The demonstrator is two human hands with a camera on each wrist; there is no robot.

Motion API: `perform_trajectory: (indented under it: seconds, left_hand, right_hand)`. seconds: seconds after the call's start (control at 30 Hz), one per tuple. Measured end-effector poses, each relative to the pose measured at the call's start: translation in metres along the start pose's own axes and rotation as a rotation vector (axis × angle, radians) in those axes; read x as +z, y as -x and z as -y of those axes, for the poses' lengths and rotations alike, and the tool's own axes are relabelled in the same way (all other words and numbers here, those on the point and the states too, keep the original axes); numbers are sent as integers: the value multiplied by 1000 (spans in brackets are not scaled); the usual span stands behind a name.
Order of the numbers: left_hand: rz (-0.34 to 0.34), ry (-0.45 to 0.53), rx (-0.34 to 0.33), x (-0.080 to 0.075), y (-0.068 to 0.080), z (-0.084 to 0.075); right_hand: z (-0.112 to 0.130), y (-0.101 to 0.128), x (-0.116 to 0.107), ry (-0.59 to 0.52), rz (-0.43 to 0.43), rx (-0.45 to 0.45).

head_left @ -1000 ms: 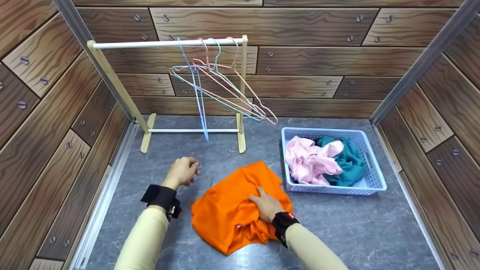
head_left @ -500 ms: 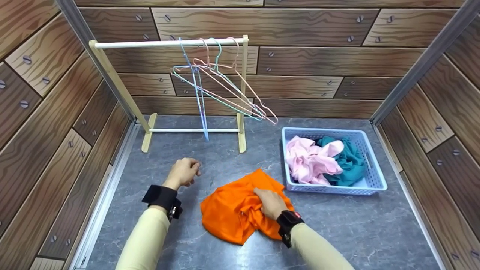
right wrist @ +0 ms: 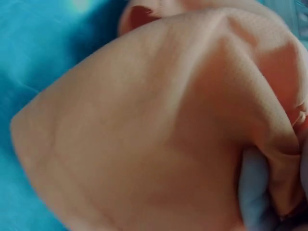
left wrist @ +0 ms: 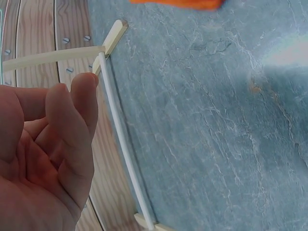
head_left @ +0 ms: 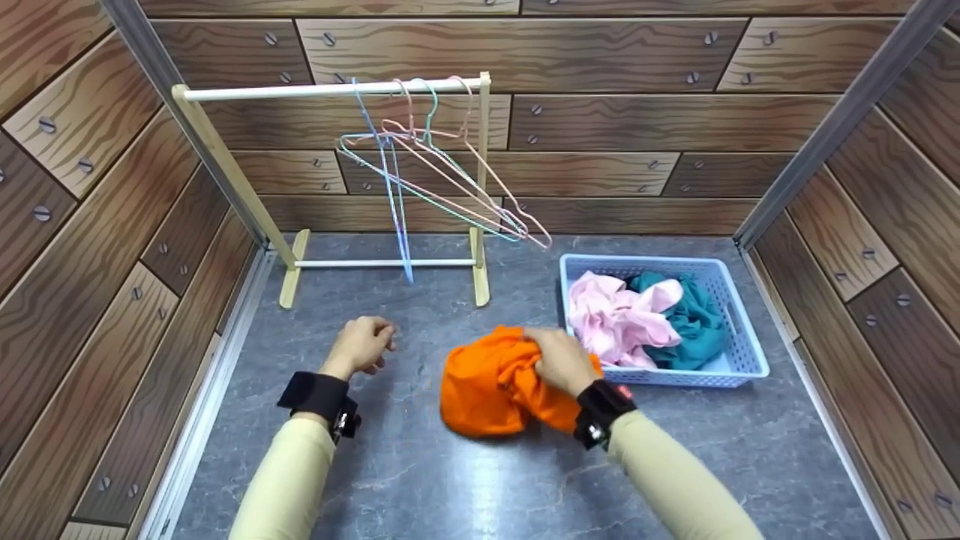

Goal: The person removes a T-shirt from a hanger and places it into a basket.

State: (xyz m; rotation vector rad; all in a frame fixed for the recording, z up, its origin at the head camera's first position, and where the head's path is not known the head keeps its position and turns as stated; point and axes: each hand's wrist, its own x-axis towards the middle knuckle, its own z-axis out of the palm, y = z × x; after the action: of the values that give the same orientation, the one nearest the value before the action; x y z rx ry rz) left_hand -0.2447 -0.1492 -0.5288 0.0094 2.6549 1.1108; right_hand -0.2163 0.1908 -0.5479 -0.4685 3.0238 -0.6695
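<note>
Just left of the blue basket (head_left: 739, 352), my right hand (head_left: 561, 360) is bunched into the orange garment (head_left: 487, 386), fingers curled round a fistful of its cloth, the rest sagging onto the grey worktop (head_left: 450, 480). It looks light, soft and limp, so it will droop and fold wherever I lift; I judge a hem or shoulder seam gives a better hold. My left hand (head_left: 360, 346), further left of the basket, hangs loosely curled, holding nothing.
</note>
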Motion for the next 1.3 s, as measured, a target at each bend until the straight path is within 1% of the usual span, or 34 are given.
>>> perform_trajectory:
  seconds: [0.07, 0.2, 0.33, 0.4, 0.57, 0.63, 0.7, 0.77, 0.83, 0.87, 0.9, 1.0, 1.07, 1.1, 1.13, 1.23, 1.3]
  left_hand:
    - [1, 5, 0, -1, 1, 0]
    - [1, 18, 1, -3, 2, 1]
    - [-8, 32, 4, -3, 1, 2]
    - [-7, 46, 5, -3, 1, 2]
    - [2, 78, -13, -3, 4, 9]
    - [2, 82, -21, -3, 5, 13]
    - [0, 92, -30, -3, 6, 16]
    - [1, 100, -34, -3, 7, 18]
    - [1, 107, -45, -1, 8, 19]
    - [-1, 108, -53, 0, 9, 20]
    - [-1, 106, -57, 1, 10, 21]
    - [5, 106, -73, 5, 12, 21]
    - [13, 107, -76, 8, 11, 21]
    - [19, 109, -77, 10, 11, 20]
    - [21, 109, -77, 11, 10, 19]
    - [29, 101, -74, 14, 9, 16]
    - [32, 93, -71, 16, 7, 15]
  right_hand:
    - [-1, -5, -19, -7, -14, 18]
    - [-6, -12, -57, -1, -80, 42]
    - [-16, -16, -92, 24, -144, 74]
    - [-25, -16, -109, 50, -152, 94]
    - [-57, -7, -147, 128, -115, 187]
    - [-72, -3, -158, 158, -134, 236]
    - [-87, 1, -164, 182, -189, 273]
    - [-102, 5, -162, 194, -251, 300]
    - [-116, 8, -149, 195, -292, 306]
    - [-121, 9, -139, 176, -288, 309]
    - [-126, 11, -128, 153, -275, 305]
    - [-138, 17, -92, 45, -178, 281]
    - [-141, 23, -75, -34, -81, 278]
    - [-144, 26, -68, -57, -40, 276]
    - [-147, 28, -64, -74, -5, 286]
    - [-155, 34, -59, -79, 46, 344]
    - [-164, 35, -60, -58, 37, 382]
